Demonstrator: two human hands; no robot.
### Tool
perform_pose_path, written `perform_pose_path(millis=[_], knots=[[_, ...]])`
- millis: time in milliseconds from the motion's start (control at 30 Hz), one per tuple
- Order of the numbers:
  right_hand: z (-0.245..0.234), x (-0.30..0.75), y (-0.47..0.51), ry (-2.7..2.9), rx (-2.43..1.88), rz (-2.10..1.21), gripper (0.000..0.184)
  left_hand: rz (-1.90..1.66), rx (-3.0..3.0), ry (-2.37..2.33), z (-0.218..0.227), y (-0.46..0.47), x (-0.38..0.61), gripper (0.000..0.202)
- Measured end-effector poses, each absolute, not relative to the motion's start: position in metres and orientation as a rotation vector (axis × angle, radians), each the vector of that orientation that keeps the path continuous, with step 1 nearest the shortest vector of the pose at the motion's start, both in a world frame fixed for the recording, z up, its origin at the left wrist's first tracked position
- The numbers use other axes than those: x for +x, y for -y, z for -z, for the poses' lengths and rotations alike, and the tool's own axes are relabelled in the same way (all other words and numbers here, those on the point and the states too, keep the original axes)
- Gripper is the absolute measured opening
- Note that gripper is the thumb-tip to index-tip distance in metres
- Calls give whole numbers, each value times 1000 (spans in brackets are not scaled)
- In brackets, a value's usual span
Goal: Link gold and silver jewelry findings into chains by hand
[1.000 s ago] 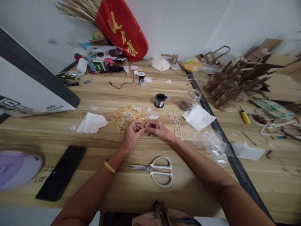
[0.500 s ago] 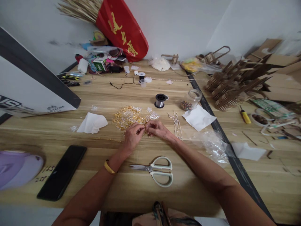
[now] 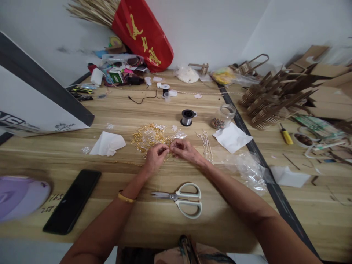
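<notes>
My left hand (image 3: 156, 157) and my right hand (image 3: 182, 149) meet fingertip to fingertip just in front of a pile of gold and silver beads (image 3: 150, 135). Both hands are pinched closed. Whatever lies between the fingers is too small to make out, though a bit of gold shows below them. Beaded silver strands (image 3: 207, 146) lie to the right of my right hand. A thin gold strand (image 3: 123, 162) stretches over the table left of my left hand. Scissors (image 3: 177, 198) with pale handles rest nearer to me, their blades pointing left.
Behind the beads stands a wire spool (image 3: 187, 118), with a glass jar of beads (image 3: 223, 116) to its right. White papers (image 3: 107, 143) and a plastic bag (image 3: 249, 169) flank the work area. A black phone (image 3: 73, 201) lies front left; small woven baskets (image 3: 271, 106) crowd the right.
My left wrist and forearm have shifted slightly left, and the bracelet has turned a little. The fingertips of both hands stay together at the same spot.
</notes>
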State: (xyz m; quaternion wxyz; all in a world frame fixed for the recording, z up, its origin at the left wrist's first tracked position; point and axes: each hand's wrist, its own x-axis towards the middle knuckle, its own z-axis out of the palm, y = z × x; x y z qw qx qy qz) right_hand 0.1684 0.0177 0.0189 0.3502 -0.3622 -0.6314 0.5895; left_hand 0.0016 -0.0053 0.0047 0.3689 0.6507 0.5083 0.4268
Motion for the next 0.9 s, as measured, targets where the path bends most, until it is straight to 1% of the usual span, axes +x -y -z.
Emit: perform_pose_path(millis=[133, 267, 533, 667, 900], knots=[[-16, 169, -19, 1611, -889, -1539, 28, -1071, 1436, -1228, -5, 3, 1, 16], [-16, 170, -19, 1668, -870, -1501, 27, -1046, 1298, -1197, -6, 1, 1, 22], [-18, 172, -18, 1818, -905, -1375, 21, -1018, 1248, -1177, -4, -2, -1, 25], [-18, 172, -18, 1889, -891, -1314, 21, -1017, 1259, -1172, -1, -2, -2, 24], [-19, 171, -17, 1766, -907, -1499, 26, -1019, 1352, -1180, -1, -2, -2, 20]])
